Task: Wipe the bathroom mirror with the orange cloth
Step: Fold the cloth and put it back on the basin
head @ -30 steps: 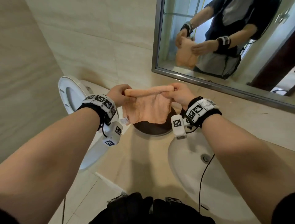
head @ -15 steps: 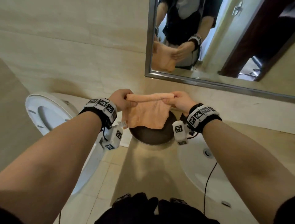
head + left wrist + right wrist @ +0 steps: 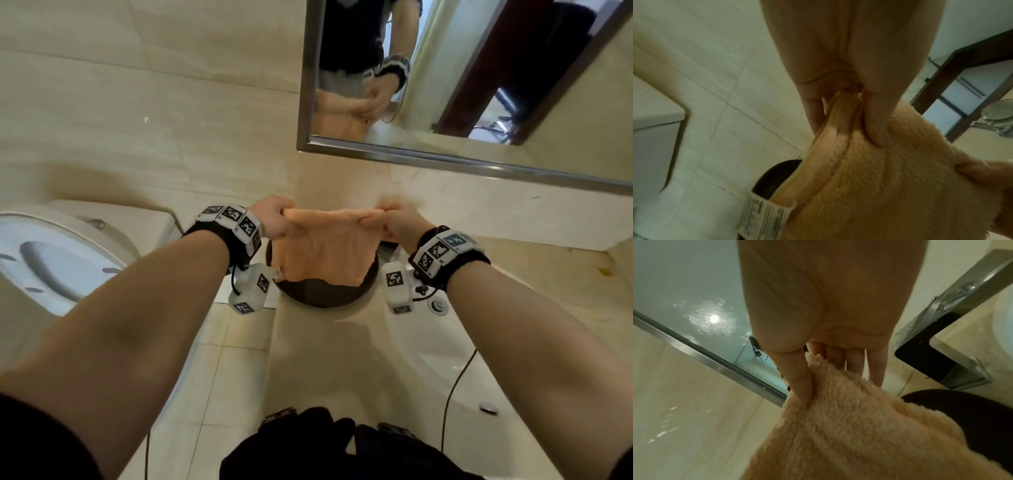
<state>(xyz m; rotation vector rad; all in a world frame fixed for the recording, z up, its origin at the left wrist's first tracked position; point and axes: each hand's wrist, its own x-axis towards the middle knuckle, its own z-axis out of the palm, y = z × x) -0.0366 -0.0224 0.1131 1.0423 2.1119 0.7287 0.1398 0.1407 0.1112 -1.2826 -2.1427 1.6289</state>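
Note:
The fluffy orange cloth (image 3: 323, 251) hangs stretched between my two hands above the counter. My left hand (image 3: 274, 216) pinches its left top corner, thumb against fingers, as the left wrist view shows on the cloth (image 3: 879, 186). My right hand (image 3: 394, 217) pinches the right top corner; in the right wrist view the thumb presses the cloth (image 3: 838, 426) against the fingers. The metal-framed mirror (image 3: 462, 85) hangs on the wall above and right of the hands, apart from the cloth, and reflects the person with the cloth.
A dark round bowl (image 3: 318, 294) sits on the beige counter (image 3: 325, 359) under the cloth. A white sink basin (image 3: 445, 342) lies at the right, a toilet (image 3: 51, 257) with raised seat at the left. A metal tap (image 3: 962, 321) stands right of the right hand.
The view has swung so the mirror sits higher and further right. Both hands still hold the cloth's top edge, which now sags a little between them rather than lying straight.

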